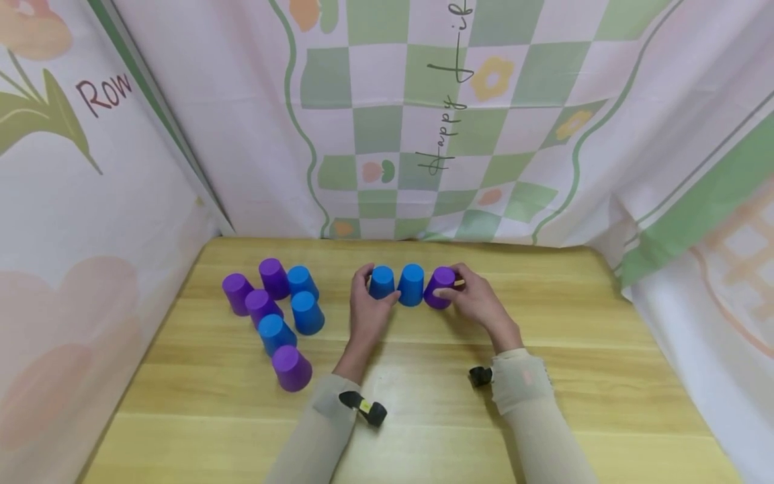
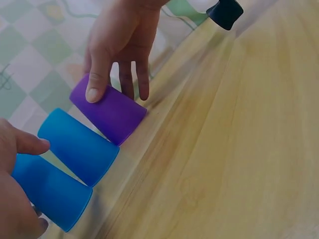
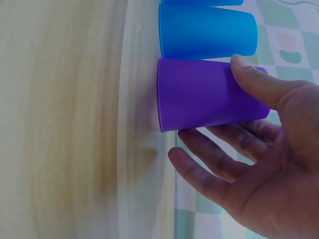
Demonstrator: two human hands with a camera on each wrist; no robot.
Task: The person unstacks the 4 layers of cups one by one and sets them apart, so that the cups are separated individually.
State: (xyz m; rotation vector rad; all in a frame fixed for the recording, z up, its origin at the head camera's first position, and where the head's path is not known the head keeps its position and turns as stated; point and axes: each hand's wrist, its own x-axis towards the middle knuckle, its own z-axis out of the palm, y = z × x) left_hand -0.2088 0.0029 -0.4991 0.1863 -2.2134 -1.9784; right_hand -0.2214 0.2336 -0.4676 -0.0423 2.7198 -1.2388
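Observation:
Three upside-down cups stand in a row toward the table's back edge. At the left end is a blue cup [image 1: 382, 279], which my left hand [image 1: 369, 316] holds between thumb and fingers. The middle blue cup [image 1: 412, 285] stands close beside it, the left thumb tip near its side. My right hand [image 1: 482, 302] grips the purple cup [image 3: 204, 94] at the right end, thumb on the near side and fingers on the far side. In the right wrist view, the lower fingers spread away from that cup. The purple cup's rim meets or nearly meets the middle cup's rim.
Left of the row, several upside-down cups stand grouped on the wooden table [image 1: 423, 410], among them a purple cup [image 1: 292, 368] nearest me and a blue cup [image 1: 308, 312]. Patterned curtains [image 1: 447, 134] hang behind the table and along both sides.

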